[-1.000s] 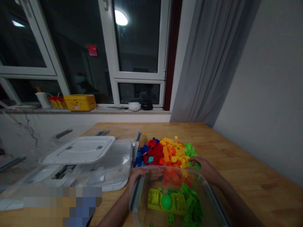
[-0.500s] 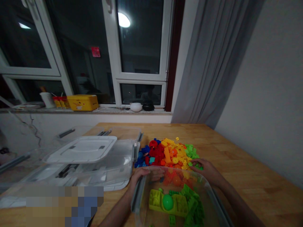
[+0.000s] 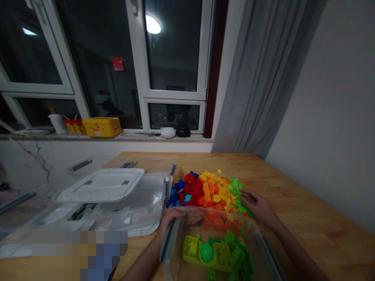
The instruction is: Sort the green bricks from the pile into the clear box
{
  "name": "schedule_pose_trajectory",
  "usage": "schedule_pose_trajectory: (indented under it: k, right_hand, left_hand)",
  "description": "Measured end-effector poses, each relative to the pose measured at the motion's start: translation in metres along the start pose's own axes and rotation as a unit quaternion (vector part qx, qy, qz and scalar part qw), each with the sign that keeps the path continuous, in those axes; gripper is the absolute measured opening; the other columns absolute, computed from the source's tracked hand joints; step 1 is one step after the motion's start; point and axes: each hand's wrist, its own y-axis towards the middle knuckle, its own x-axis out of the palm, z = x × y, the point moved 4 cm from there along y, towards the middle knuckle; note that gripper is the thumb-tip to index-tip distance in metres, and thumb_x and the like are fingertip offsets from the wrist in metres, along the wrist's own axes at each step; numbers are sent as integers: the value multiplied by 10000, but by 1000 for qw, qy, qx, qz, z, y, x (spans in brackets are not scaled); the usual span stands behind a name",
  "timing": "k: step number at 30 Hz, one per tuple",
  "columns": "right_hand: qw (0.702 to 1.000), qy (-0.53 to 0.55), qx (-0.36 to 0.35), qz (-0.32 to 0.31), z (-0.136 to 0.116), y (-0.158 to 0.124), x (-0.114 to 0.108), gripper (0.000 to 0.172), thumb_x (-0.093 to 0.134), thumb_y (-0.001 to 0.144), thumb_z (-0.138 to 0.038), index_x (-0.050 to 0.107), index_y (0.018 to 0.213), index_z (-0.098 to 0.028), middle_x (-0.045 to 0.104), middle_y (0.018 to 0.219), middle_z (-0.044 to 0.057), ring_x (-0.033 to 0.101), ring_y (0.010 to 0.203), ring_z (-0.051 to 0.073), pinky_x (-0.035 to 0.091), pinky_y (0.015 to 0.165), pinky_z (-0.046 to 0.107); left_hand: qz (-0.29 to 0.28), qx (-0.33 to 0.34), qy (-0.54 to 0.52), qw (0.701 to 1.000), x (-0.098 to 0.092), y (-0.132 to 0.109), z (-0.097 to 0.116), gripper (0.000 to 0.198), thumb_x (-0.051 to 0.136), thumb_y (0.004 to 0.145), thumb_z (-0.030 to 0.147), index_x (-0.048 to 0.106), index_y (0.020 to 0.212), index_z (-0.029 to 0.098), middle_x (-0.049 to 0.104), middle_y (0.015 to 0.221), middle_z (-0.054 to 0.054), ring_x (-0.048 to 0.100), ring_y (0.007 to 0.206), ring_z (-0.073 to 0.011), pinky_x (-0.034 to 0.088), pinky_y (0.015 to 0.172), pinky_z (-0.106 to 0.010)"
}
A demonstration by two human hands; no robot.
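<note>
My left hand (image 3: 171, 218) grips the far left corner of a clear plastic storage box (image 3: 260, 244) with grey side latches. Inside the box lie a yellow-green toy piece (image 3: 191, 250), a green ball (image 3: 206, 252) and several green building blocks (image 3: 239, 255). Beyond the box spreads a heap of blocks sorted roughly by colour: blue, red blocks (image 3: 193, 191), orange and yellow blocks (image 3: 225, 191), green. At the heap's right edge, my right hand (image 3: 260, 207) has its thumb and fingers apart beside the green blocks (image 3: 235, 186), with nothing visible in it.
Several clear boxes stand on the left, with a white lid (image 3: 102, 185) across them. A yellow case (image 3: 102, 127), a white bowl (image 3: 168, 132) and a black bowl (image 3: 183, 132) sit on the windowsill. A grey curtain (image 3: 249, 78) hangs behind the wooden table (image 3: 310, 210).
My right hand has shifted slightly to the right, and its fingers have spread from a pinch near the green blocks. The left hand keeps its hold on the box, which has moved slightly left.
</note>
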Motion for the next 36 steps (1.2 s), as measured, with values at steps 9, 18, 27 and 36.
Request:
schedule_pose_trajectory:
  k: [9, 18, 27, 36]
  right_hand:
    - [946, 305, 108, 11, -10, -1, -5, 465, 761, 690, -435, 635, 1086, -226, 708, 988, 54, 688, 764, 189, 603, 739, 336]
    - [885, 439, 154, -18, -18, -10, -1, 323, 818, 668, -315, 656, 934, -231, 692, 824, -20, 678, 732, 122, 584, 707, 215]
    - [893, 395, 112, -185, -35, -26, 9, 467, 785, 612, -508, 561, 923, -242, 692, 899, 57, 665, 834, 224, 521, 732, 324]
    - [871, 393, 49, -291, -60, -37, 19, 346, 820, 601, -439, 642, 799, -219, 660, 844, 41, 623, 904, 236, 463, 825, 352]
  left_hand:
    - [-35, -1, 5, 999, 1, 2, 0, 454, 477, 717, 271, 717, 1040, 61, 720, 1094, -164, 607, 1132, -344, 340, 1073, -479]
    - [-33, -5, 7, 999, -1, 3, -1, 452, 441, 747, 254, 718, 1048, 61, 712, 1112, -169, 613, 1118, -337, 340, 1066, -481]
    - [-43, -9, 11, 999, -1, 4, -2, 489, 460, 727, 258, 693, 1078, 10, 707, 1099, -203, 630, 1087, -348, 322, 1076, -505]
    - [-37, -8, 4, 999, 1, 2, -1, 484, 469, 734, 270, 694, 1074, 9, 695, 1125, -205, 625, 1096, -341, 335, 1072, -489]
